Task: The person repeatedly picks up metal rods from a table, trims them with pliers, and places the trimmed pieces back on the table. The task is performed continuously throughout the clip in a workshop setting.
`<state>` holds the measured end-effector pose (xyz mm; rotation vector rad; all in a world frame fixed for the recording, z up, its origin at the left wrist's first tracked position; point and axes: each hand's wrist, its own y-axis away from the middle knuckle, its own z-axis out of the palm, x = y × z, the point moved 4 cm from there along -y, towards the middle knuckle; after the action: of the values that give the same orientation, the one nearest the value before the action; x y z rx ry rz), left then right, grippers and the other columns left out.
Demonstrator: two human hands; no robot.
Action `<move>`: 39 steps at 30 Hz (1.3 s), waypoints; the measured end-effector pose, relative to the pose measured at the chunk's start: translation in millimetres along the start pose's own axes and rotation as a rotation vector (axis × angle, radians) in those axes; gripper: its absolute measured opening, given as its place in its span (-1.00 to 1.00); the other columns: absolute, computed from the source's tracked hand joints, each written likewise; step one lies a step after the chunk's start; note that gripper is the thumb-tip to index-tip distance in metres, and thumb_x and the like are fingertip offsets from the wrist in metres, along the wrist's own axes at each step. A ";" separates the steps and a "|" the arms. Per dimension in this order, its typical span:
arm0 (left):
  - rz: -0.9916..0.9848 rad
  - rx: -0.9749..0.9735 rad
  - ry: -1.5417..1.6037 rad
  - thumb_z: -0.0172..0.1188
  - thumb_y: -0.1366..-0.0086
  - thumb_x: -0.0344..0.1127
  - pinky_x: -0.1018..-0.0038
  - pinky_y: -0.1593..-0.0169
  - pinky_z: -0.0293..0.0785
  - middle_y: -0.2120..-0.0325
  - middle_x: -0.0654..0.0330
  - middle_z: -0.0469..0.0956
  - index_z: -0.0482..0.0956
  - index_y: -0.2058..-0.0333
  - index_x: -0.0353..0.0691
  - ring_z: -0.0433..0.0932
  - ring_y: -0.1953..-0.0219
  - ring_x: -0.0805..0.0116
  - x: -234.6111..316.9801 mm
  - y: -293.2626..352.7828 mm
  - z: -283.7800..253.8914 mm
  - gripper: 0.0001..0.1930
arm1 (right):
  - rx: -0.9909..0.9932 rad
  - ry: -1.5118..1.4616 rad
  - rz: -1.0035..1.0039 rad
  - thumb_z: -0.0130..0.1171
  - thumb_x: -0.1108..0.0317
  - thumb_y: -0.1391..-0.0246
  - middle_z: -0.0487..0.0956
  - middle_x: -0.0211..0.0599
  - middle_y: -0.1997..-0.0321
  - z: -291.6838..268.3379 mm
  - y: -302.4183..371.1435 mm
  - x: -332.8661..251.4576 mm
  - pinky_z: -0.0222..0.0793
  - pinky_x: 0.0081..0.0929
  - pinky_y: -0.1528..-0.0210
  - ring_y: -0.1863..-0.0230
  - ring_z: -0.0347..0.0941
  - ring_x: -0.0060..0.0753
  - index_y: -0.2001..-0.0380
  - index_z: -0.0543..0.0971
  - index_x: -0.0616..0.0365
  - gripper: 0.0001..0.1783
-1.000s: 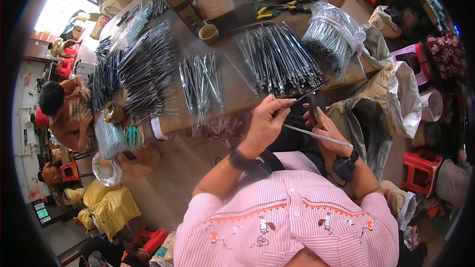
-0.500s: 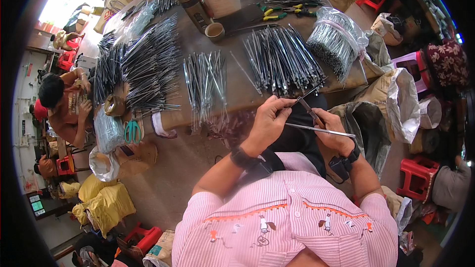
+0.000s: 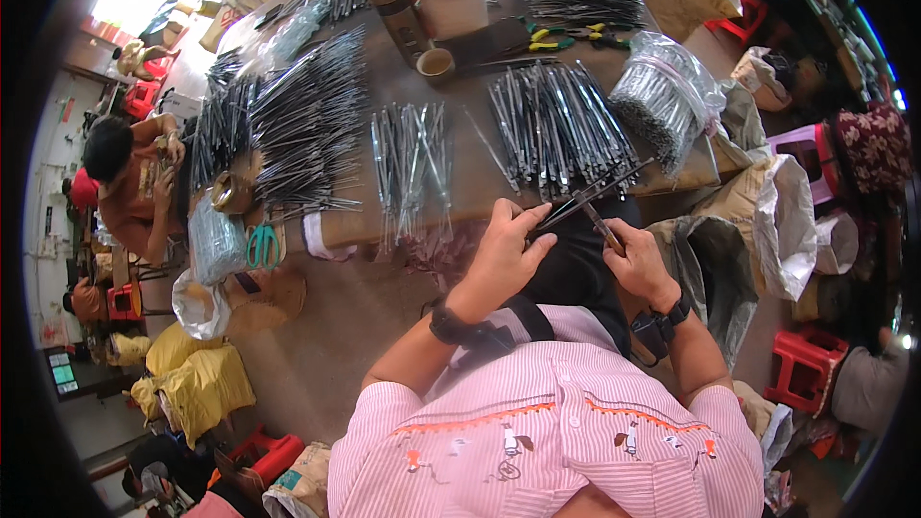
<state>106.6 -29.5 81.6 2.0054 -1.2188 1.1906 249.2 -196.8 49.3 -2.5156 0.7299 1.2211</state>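
Note:
Over my lap, at the table's near edge, my left hand (image 3: 510,254) is pinched on a thin dark metal strip (image 3: 625,176), which slants up to the right. My right hand (image 3: 641,264) is closed round a small tool (image 3: 606,236) with a brown handle and a narrow dark blade-like end. The tool's tip lies close to the strip; whether they touch I cannot tell. Just beyond my hands lies a thick pile of dark metal strips (image 3: 561,129). A smaller, shinier pile of strips (image 3: 413,168) lies left of it.
A bagged bundle of strips (image 3: 667,101) lies right, near yellow-handled pliers (image 3: 552,38). Farther back stand a flask (image 3: 395,14), a cup (image 3: 436,63) and a bin (image 3: 451,5). Teal scissors (image 3: 262,247) hang at the left edge. A person (image 3: 134,182) works at far left; open sacks (image 3: 705,259) stand right.
The bright strip that crossed my right hand is no longer there. My left hand has shifted slightly, with a dark strip now reaching past the tool. The whole view has moved a little.

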 end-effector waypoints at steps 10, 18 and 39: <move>-0.218 0.157 0.222 0.07 -0.28 -0.38 0.50 0.50 0.34 0.63 0.20 0.50 0.57 0.17 -0.40 0.43 0.62 0.45 -55.2 -3.6 -12.8 -0.77 | -0.120 -0.102 0.057 0.00 0.32 0.08 0.53 0.03 0.43 28.4 -23.0 0.2 0.37 -0.13 0.23 0.34 0.45 0.18 -0.06 0.40 0.11 -0.47; -0.563 0.216 0.656 0.05 -0.33 -0.38 0.59 0.56 0.35 0.45 0.12 0.53 0.48 0.24 -0.37 0.53 0.54 0.43 -148.8 -18.4 -54.2 -0.84 | -0.160 -0.425 0.251 -0.06 0.44 0.03 0.51 -0.28 0.47 25.1 -14.5 15.6 0.41 -0.49 0.41 0.55 0.44 -0.43 -0.06 0.38 0.25 -0.50; -0.440 0.206 -0.409 0.07 -0.21 -0.18 0.05 -0.03 0.38 0.09 -0.21 0.44 0.37 0.02 -0.30 0.43 0.04 -0.21 -89.7 -84.4 -7.0 -0.58 | -0.057 -0.739 0.288 -0.11 0.53 0.00 0.48 -0.33 0.49 21.2 3.8 15.2 0.30 -0.62 0.55 0.61 0.39 -0.58 -0.07 0.38 0.28 -0.52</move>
<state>158.8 55.0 8.6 2.5890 -0.7753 0.7349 241.0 -196.0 24.2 -1.7906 0.8612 2.1051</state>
